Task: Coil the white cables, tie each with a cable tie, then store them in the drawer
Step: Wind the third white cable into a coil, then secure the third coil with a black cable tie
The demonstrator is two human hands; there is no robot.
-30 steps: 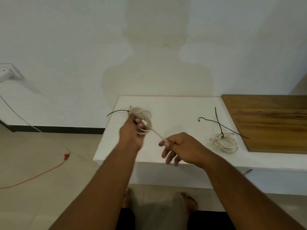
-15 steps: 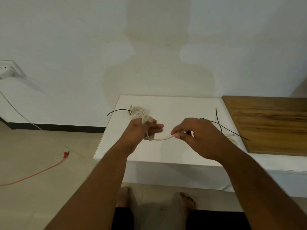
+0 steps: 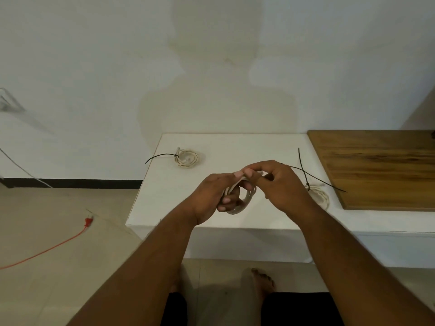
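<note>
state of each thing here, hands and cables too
left hand, grips loops of the held cable
right hand, pinches the held cable at the top
held cable, coiled, no tie
far left coil, tied with a black cable tie, on the table
right coil, on the table, looks tied, partly hidden
red plug, unplugged, on the floor

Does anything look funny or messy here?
Nothing is broken or spilled. An orange cord with a red plug lies loose across the floor on the left. Long black cable tie tails poke out from the left coil and the right coil. The wall has a big darker patch.
</note>
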